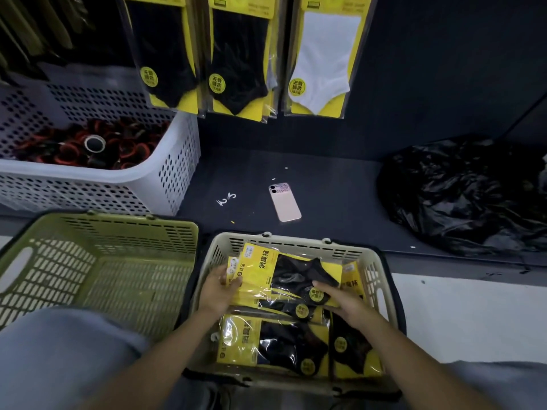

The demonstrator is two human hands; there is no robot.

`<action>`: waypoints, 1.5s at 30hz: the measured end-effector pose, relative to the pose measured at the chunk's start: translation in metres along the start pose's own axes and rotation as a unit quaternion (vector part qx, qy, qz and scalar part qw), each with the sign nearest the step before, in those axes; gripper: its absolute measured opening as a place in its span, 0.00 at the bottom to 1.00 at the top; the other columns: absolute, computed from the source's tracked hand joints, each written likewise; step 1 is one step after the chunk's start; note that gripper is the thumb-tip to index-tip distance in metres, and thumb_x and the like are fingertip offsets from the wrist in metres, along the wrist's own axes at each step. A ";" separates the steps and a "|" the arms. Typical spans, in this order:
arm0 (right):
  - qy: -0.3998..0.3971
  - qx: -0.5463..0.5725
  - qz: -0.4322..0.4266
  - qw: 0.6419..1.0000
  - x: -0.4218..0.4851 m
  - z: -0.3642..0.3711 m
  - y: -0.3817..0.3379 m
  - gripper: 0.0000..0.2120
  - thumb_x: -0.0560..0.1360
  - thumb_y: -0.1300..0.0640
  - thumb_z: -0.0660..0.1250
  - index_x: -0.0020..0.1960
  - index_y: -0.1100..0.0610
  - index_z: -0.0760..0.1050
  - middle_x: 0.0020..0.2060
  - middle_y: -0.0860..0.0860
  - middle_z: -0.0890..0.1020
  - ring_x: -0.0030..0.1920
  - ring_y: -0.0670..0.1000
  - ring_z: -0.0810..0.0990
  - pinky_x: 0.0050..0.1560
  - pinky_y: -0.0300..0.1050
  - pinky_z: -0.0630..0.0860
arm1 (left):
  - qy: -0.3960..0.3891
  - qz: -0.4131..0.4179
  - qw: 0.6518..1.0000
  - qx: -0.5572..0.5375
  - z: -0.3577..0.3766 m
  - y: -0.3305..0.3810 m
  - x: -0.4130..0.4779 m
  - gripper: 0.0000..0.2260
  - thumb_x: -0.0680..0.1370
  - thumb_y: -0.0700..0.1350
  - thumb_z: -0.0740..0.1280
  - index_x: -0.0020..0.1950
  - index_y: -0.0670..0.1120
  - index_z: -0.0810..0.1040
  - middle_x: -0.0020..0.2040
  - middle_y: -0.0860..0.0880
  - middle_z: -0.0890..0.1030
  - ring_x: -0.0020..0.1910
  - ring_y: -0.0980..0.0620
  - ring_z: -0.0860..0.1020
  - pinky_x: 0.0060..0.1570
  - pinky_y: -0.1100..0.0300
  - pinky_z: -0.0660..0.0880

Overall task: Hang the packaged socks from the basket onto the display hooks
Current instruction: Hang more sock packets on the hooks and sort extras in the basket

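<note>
Dim, soft-focus wide-angle view, edges bowed, wrapping glare.

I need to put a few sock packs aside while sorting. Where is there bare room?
The green basket on the left is empty inside. The dark shelf is bare between the phone and the black plastic bag. Crowded: the beige basket of sock packs and the white basket.

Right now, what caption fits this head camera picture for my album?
Two bare hands, left hand and right hand, lift a yellow packaged black sock pack from the beige plastic basket.
</note>
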State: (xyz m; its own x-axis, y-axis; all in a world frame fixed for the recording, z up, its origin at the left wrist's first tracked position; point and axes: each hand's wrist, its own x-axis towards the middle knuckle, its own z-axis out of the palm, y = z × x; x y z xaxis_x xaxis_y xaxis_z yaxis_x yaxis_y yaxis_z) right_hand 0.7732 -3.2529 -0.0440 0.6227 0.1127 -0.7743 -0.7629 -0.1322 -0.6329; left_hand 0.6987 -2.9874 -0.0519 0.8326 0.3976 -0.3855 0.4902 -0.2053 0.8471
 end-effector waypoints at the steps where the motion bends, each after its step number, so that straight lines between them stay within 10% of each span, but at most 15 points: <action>1: -0.027 0.017 -0.005 0.999 -0.003 -0.001 -0.005 0.42 0.66 0.53 0.78 0.73 0.61 0.61 0.70 0.56 0.68 0.68 0.55 0.70 0.62 0.52 0.75 | 0.007 0.003 1.000 -0.009 0.000 0.002 0.000 0.12 0.76 0.39 0.68 0.59 0.41 0.76 0.51 0.45 0.82 0.51 0.44 0.81 0.49 0.53 0.78; 8: -0.033 0.069 -0.147 0.986 -0.051 0.003 -0.073 0.21 0.66 0.52 0.75 0.57 0.52 0.75 0.52 0.43 0.83 0.56 0.44 0.79 0.42 0.37 0.75 | 0.100 0.012 0.982 -0.158 -0.012 0.065 0.000 0.35 0.71 0.44 0.74 0.74 0.43 0.60 0.67 0.41 0.71 0.59 0.47 0.76 0.61 0.51 0.73; 11: -0.020 0.139 -0.173 0.975 -0.067 0.006 -0.096 0.31 0.67 0.49 0.75 0.65 0.53 0.65 0.56 0.44 0.78 0.61 0.51 0.75 0.50 0.46 0.75 | 0.130 -0.014 0.964 -0.230 -0.017 0.113 -0.006 0.43 0.70 0.50 0.75 0.76 0.47 0.52 0.73 0.43 0.64 0.59 0.53 0.72 0.60 0.59 0.68; 13: -0.043 0.194 -0.199 0.960 -0.079 0.011 -0.109 0.39 0.68 0.50 0.74 0.73 0.57 0.62 0.66 0.52 0.75 0.65 0.52 0.75 0.60 0.50 0.75 | 0.046 -0.009 0.937 -0.347 -0.016 0.143 -0.014 0.42 0.70 0.50 0.73 0.76 0.46 0.52 0.70 0.44 0.70 0.59 0.52 0.75 0.59 0.58 0.71; 17: -0.105 0.200 -0.259 0.939 -0.104 0.029 -0.122 0.30 0.67 0.49 0.73 0.67 0.57 0.73 0.58 0.54 0.82 0.57 0.50 0.82 0.47 0.40 0.81 | -0.081 0.085 0.934 -0.337 -0.002 0.187 -0.032 0.29 0.71 0.52 0.70 0.68 0.42 0.68 0.55 0.47 0.81 0.54 0.50 0.81 0.51 0.59 0.79; 23: 0.000 0.077 -0.327 0.942 -0.119 0.021 -0.134 0.34 0.70 0.48 0.71 0.72 0.51 0.62 0.64 0.47 0.75 0.64 0.48 0.75 0.67 0.48 0.69 | -0.025 0.156 0.935 -0.317 -0.012 0.212 -0.040 0.08 0.76 0.42 0.69 0.54 0.49 0.77 0.51 0.51 0.83 0.51 0.55 0.81 0.49 0.63 0.77; 27: 0.008 0.041 -0.425 0.904 -0.132 0.015 -0.156 0.23 0.75 0.54 0.68 0.69 0.52 0.66 0.64 0.46 0.74 0.60 0.39 0.75 0.55 0.32 0.72 | 0.019 0.225 0.953 -0.200 -0.030 0.216 -0.044 0.10 0.70 0.44 0.75 0.48 0.50 0.79 0.43 0.55 0.84 0.42 0.60 0.82 0.39 0.71 0.75; 35: -0.017 0.070 -0.474 0.877 -0.150 0.041 -0.186 0.07 0.72 0.55 0.71 0.49 0.55 0.78 0.47 0.49 0.85 0.52 0.49 0.83 0.49 0.37 0.79 | -0.052 0.216 0.964 -0.146 -0.042 0.241 -0.052 0.15 0.65 0.52 0.77 0.48 0.53 0.81 0.43 0.56 0.85 0.43 0.61 0.82 0.39 0.67 0.75; 45: 0.004 0.088 -0.495 0.865 -0.159 0.037 -0.229 0.08 0.79 0.57 0.64 0.56 0.51 0.77 0.48 0.46 0.86 0.50 0.44 0.84 0.50 0.37 0.78 | 0.052 0.280 0.947 -0.149 -0.081 0.276 -0.038 0.07 0.74 0.59 0.65 0.45 0.57 0.76 0.29 0.60 0.75 0.31 0.63 0.74 0.41 0.69 0.70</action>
State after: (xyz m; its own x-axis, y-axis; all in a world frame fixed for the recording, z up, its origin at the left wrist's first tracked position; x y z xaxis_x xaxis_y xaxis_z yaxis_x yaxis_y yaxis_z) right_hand 0.8428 -3.2045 0.2244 0.9864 0.0774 0.1453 0.1298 0.1770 -0.9756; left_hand 0.7818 -2.9866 0.2261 0.9032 0.3901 0.1788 -0.1274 -0.1542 0.9798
